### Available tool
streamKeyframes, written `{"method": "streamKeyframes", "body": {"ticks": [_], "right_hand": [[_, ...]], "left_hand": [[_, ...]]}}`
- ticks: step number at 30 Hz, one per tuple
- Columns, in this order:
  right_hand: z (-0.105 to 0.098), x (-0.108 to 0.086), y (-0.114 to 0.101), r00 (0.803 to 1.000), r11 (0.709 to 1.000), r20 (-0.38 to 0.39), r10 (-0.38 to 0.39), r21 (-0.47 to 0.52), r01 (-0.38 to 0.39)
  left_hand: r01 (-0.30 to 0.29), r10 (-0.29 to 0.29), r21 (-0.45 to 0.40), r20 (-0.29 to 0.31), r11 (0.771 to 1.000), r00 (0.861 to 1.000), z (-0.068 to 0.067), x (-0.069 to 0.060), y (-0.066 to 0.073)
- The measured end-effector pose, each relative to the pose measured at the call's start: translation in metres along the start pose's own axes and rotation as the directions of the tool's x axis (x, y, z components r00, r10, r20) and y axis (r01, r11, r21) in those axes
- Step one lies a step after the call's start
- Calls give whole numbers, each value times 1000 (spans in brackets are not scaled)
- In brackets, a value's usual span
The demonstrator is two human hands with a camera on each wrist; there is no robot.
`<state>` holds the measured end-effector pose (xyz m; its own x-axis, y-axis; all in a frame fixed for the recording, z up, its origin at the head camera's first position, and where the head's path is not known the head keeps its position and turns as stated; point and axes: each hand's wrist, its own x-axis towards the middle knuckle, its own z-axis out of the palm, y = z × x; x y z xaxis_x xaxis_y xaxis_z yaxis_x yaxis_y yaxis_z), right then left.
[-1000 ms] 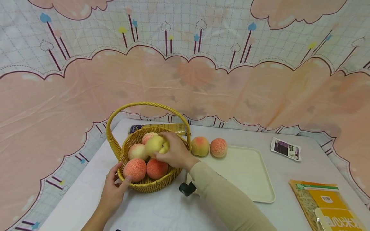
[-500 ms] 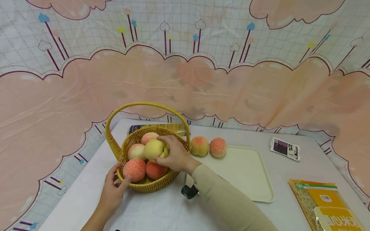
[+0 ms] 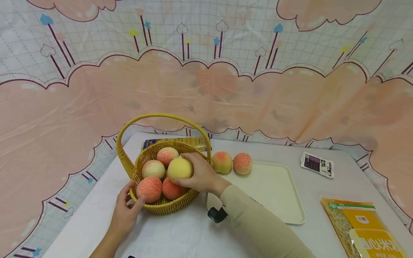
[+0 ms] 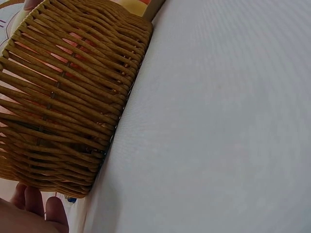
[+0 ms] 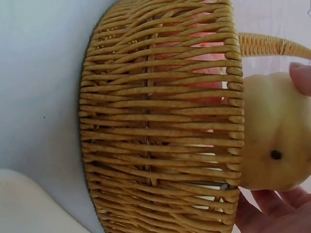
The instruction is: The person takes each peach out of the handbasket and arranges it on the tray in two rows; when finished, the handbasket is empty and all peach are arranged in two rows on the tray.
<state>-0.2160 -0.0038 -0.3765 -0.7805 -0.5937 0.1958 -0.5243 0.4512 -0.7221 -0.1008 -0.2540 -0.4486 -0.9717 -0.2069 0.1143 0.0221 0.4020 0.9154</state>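
Note:
My right hand (image 3: 204, 175) holds a plain yellow peach (image 3: 179, 170) over the right side of a wicker basket (image 3: 171, 208). In the right wrist view, a dark spot marks one end of the yellow peach (image 5: 274, 126), and fingertips (image 5: 272, 206) curl beneath it. Below and left of it, several pink and pale peaches (image 3: 149, 189) lie in the basket. My left hand (image 3: 126, 209) grips the basket's near-left rim, thumb over the edge and fingers outside. From the left wrist, the woven wall (image 4: 73, 102) fills much of the view, with fingers (image 4: 34, 201) at its lower end.
Two more peaches (image 3: 242, 163) sit right of the basket, by a cream tray (image 3: 274, 190). Behind the basket lies a long yellow-and-blue package (image 3: 155, 143). A small purple-and-white packet (image 3: 317, 165) and an orange food bag (image 3: 364, 229) are farther right. The tall handle (image 3: 162, 115) arches over the basket.
My right hand has shifted slightly right with the yellow peach. The peach has turned, so its dimpled end no longer shows in the head view. My left hand stays on the rim.

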Motion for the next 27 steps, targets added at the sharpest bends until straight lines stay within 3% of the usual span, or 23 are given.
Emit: {"method": "streamKeyframes", "body": {"ticks": [10, 27], "right_hand": [[-5, -4, 1, 999, 997, 38, -10, -73, 13], [-10, -14, 1, 1000, 989, 27, 3, -149, 1]], "left_hand": [[2, -2, 0, 3, 1000, 1000, 0, 2, -2], [14, -14, -4, 2, 1000, 1000, 1, 0, 2]]}}
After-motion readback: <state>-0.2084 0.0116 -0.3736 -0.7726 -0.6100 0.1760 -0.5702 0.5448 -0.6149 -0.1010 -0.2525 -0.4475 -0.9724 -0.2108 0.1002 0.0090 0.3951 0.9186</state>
